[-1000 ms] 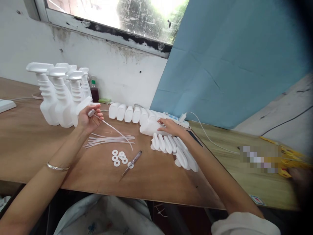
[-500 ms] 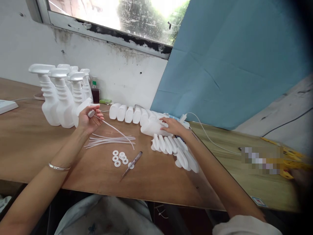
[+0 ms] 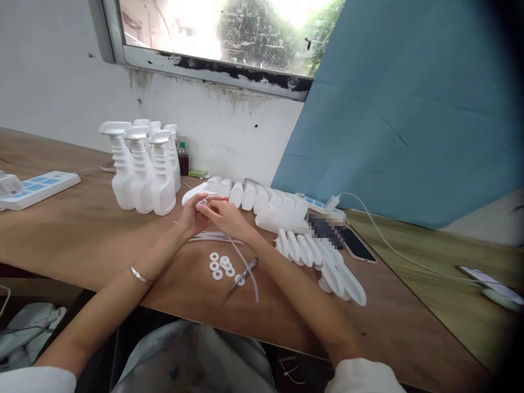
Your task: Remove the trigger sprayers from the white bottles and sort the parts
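Observation:
My left hand is closed around a white spray head with a thin clear tube hanging from it toward me. My right hand has come up against the left, its fingers pinched at the base of the spray head where the tube joins. Below the hands lie a bundle of clear tubes, several white washers and a small screwdriver. A row of white bottles lies on its side behind my hands, and a row of white spray heads lies to the right.
Several upright white spray bottles stand at the back left of the wooden table. A power strip lies far left. A phone and a white cable lie to the right, before a blue sheet.
My right hand left the lying bottle and moved left to meet my left hand at the spray head. The view swung to the left.

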Available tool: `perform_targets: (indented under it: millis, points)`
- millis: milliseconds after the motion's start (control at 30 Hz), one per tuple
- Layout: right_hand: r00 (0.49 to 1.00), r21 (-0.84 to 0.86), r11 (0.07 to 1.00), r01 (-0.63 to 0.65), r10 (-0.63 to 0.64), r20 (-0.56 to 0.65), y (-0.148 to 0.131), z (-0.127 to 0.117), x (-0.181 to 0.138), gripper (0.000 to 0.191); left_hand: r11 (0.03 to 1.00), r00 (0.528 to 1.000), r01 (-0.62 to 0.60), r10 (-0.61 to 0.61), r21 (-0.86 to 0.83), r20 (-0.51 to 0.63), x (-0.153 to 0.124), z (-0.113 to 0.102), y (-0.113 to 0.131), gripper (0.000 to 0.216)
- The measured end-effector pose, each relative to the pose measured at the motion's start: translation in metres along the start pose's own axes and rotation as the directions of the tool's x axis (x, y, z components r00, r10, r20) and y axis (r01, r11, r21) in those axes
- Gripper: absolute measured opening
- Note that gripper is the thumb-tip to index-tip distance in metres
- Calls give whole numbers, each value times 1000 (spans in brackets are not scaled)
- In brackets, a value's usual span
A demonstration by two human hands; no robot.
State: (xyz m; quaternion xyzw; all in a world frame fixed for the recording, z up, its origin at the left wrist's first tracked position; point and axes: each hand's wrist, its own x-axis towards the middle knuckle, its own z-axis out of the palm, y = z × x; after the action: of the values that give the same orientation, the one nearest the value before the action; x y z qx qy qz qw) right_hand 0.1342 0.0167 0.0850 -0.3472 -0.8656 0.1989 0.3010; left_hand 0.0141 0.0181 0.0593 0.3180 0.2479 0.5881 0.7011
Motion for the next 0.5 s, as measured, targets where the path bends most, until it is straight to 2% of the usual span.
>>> perform_targets:
  millis: [100,167,367,500]
  points:
    - [995,58,996,-72,76,-58,10,20,10,40,1000,1000,3,-3,16,-11,1,-1,-6,22]
    - [995,121,990,-70,79,-67,18,24,11,35,1000,999,-3,3,-4,-32,2,-3,-10,21]
    - [1000,261,965,-1,6,-15,27,22,2,26,991,999,31,-34,-127,-20,3,-7,-24,27]
    - [998,249,967,59,-62,3,25,19,0,26,971,999,-38,31,-238,-33,4,-9,-26,26]
